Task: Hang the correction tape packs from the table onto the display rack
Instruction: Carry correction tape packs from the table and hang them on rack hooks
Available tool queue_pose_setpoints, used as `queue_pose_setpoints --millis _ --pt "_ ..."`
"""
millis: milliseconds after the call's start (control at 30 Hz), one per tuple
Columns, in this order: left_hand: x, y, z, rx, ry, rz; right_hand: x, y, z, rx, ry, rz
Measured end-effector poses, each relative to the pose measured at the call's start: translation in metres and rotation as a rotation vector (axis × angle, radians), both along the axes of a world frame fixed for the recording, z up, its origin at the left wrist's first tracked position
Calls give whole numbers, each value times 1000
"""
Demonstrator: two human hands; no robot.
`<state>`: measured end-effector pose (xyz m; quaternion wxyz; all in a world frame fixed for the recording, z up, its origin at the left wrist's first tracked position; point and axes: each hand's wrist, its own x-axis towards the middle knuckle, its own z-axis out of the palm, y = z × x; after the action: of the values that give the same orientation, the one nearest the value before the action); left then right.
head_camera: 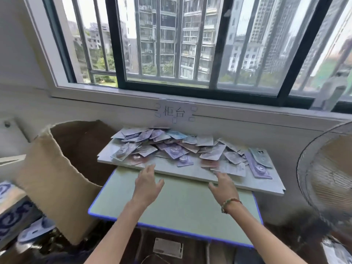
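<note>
Dozens of correction tape packs (177,149) lie in a loose heap on a white board (200,173), which sits on the far end of a green table (177,204) with blue edging, under the window (190,44). My left hand (147,185) and right hand (224,189) both hover over the table just short of the heap, fingers spread, holding nothing. Beaded bracelet (229,204) on my right wrist. Open cardboard box (62,168) to the left, fan grille (327,168) to the right.
</note>
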<state>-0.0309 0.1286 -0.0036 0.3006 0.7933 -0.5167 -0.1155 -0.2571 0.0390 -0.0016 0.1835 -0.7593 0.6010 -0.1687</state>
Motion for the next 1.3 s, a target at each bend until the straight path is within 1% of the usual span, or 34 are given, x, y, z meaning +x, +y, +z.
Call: queue_pose_setpoints --millis 100,267,333,467,567,700,833,1000,1167,1233,1300 --pt "24 -49 -1 -21 2 -53 17 -40 -6 16 4 -49" --pt "57 -122 2 17 -21 -135 40 -97 -3 18 42 -132" --pt "65 -149 3 -8 -36 -166 45 -114 -2 27 15 -161" --pt "65 -188 -2 9 -22 -223 47 -141 -9 28 20 -202" --pt "63 -216 -10 39 -76 -273 49 -161 -16 41 33 -221" --pt "57 -246 -21 55 -47 -316 53 -194 -23 57 72 -206" --pt "53 -277 -31 107 -109 -296 59 -232 -28 72 72 -174" --pt "47 -310 -41 50 -238 -273 72 -289 -35 100 155 -118" --pt "46 -328 -58 -21 -300 -167 87 -323 -46 135 200 -84" --pt "48 -334 -64 -41 -347 -146 92 -333 -50 151 212 -101" --pt "49 -337 -68 -12 -400 -146 96 -340 -53 162 208 -138"
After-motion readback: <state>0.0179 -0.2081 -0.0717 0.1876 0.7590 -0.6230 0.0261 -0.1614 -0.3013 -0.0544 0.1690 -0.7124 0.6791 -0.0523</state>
